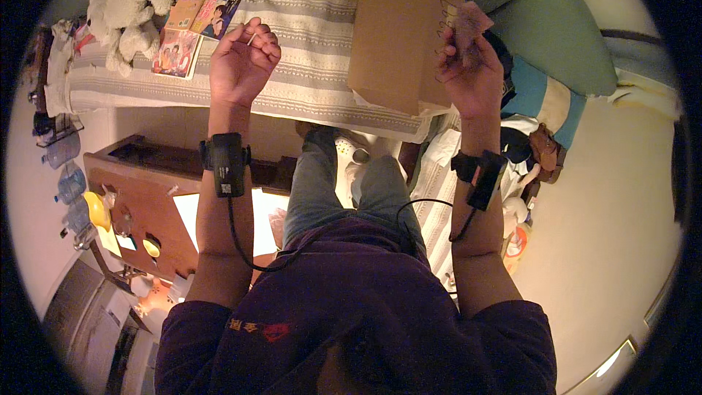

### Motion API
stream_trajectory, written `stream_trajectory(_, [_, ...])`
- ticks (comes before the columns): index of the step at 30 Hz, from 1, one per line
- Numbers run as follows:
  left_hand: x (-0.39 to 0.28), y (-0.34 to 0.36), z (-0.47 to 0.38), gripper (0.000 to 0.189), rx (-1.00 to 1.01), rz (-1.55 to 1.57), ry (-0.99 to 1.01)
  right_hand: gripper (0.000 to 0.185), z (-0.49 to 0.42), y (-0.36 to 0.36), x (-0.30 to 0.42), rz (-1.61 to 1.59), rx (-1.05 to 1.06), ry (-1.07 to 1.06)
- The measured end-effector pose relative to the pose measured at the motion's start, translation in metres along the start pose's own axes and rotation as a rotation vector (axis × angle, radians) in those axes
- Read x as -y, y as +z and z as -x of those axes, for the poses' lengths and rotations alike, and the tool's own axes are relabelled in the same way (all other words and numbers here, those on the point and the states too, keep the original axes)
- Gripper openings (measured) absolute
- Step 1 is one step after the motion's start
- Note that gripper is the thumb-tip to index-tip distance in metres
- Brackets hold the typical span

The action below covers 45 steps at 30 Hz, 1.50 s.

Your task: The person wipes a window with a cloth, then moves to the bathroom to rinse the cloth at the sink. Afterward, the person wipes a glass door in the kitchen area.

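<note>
My left hand (241,68) is raised palm up over the striped sofa cover, with its fingers curled. A thin white stick (252,39) shows between the fingertips; what it is exactly is too small to tell. My right hand (473,79) holds up a crumpled, pinkish see-through plastic packet (473,19), pinched between thumb and fingers. Behind that hand a large brown cardboard box (403,38), with handwriting on it, rests on the sofa. Left of my left hand lie several illustrated books (189,8), partly overlapping.
A white plush toy (129,16) lies on the striped sofa cover (307,27). The green sofa back (554,27) rises behind. To the left stands a brown wooden table (153,214) bearing white paper and a yellow bowl (97,211). Cables run from both wrist devices.
</note>
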<state>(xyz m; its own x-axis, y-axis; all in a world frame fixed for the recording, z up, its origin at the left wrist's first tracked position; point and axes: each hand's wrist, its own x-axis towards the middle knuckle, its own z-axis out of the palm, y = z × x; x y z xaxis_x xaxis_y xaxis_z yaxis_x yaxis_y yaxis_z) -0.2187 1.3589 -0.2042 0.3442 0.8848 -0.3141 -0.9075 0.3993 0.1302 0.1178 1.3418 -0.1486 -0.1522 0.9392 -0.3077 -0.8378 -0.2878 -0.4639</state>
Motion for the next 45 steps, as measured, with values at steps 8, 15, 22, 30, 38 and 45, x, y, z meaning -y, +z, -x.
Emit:
stream_trajectory(8, [0.049, 0.012, 0.062, 0.022, 0.124, 0.007, 0.145, 0.031, 0.047, -0.008, 0.011, -0.031, 0.175, 0.199])
stream_trajectory(15, [0.184, 0.019, 0.15, 0.023, 0.148, -0.026, 0.164, 0.032, 0.181, -0.072, 0.063, -0.053, 0.155, 0.229])
stream_trajectory(22, [0.255, 0.017, 0.233, 0.023, -0.02, -0.124, 0.217, 0.03, 0.251, -0.126, 0.071, -0.154, 0.016, 0.293])
stream_trajectory(30, [0.283, 0.026, 0.239, 0.021, -0.006, -0.219, 0.196, 0.03, 0.284, -0.125, 0.056, -0.18, 0.017, 0.277])
stream_trajectory(38, [0.336, 0.051, 0.241, 0.014, 0.013, -0.445, -0.081, 0.028, 0.312, -0.068, -0.014, 0.282, -0.116, -0.005])
stream_trajectory(45, [0.296, 0.035, 0.306, 0.02, 0.005, -0.434, -0.111, 0.025, 0.357, -0.011, -0.119, 0.523, -0.147, -0.179])
